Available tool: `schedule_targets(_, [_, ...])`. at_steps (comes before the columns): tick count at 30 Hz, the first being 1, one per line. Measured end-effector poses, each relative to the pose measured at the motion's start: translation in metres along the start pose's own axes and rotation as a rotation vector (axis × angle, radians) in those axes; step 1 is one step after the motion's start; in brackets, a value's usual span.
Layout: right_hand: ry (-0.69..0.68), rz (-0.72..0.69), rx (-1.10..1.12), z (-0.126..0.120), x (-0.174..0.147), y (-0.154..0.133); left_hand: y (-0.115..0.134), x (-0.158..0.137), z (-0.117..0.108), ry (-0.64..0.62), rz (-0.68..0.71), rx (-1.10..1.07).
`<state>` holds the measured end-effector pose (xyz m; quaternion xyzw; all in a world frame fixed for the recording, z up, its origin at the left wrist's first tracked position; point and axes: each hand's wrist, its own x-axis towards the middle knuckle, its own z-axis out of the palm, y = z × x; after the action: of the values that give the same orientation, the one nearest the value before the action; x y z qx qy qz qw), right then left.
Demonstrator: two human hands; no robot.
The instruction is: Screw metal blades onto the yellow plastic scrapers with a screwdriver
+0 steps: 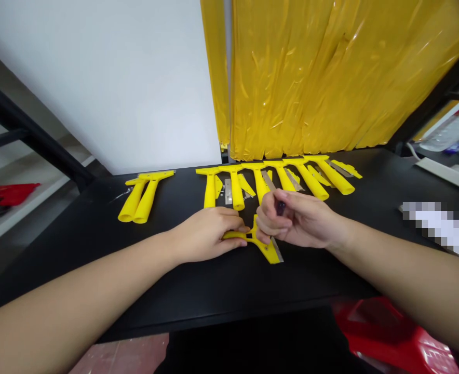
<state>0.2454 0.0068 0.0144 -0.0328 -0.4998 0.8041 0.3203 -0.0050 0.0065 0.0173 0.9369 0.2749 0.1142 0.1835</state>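
My left hand (214,235) is closed on the handle of a yellow scraper (268,251) that lies on the black table. Its wide head points right, with a metal blade along the far-right edge and a small screw in its face. Over that head, my right hand (292,218) is closed around a dark-handled screwdriver (280,208); only the handle end shows and its tip is hidden by the fingers. Behind my hands stands a row of yellow scraper handles (235,189), with loose yellow clamp plates (246,185), metal blades (228,192) and tiny screws between them.
Two more scrapers (147,200) lie together at the left of the black table (167,301). A white panel (128,83) and yellow plastic sheeting (311,78) rise behind. A red stool (393,332) stands below the right front edge. A pixelated item lies on the right.
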Motion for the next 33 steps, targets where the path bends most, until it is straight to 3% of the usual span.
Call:
schedule_targets(4, [-0.018, -0.041, -0.043, 0.0038, -0.0044, -0.0013, 0.0009, 0.0004, -0.0011, 0.002, -0.005, -0.002])
schedule_targets(10, [-0.086, 0.003, -0.063, 0.0021, -0.0028, -0.0024, 0.0020, 0.0006, -0.0024, -0.008, -0.015, -0.008])
schedule_targets(20, [-0.020, -0.036, -0.060, 0.0009, -0.0023, -0.0021, 0.0012, 0.0003, -0.0023, -0.013, -0.009, -0.011])
schedule_targets(23, [-0.046, -0.017, -0.039, 0.0018, -0.0018, -0.0013, 0.0013, 0.0003, -0.0024, -0.007, -0.013, -0.008])
schedule_targets(28, [0.063, -0.012, -0.038, 0.0061, -0.0014, -0.0016, 0.0002, 0.0002, -0.0014, 0.001, -0.003, -0.009])
schedule_targets(33, [0.063, 0.028, -0.026, 0.0066, -0.0009, -0.0045, 0.0003, 0.0003, -0.0018, -0.004, -0.004, -0.010])
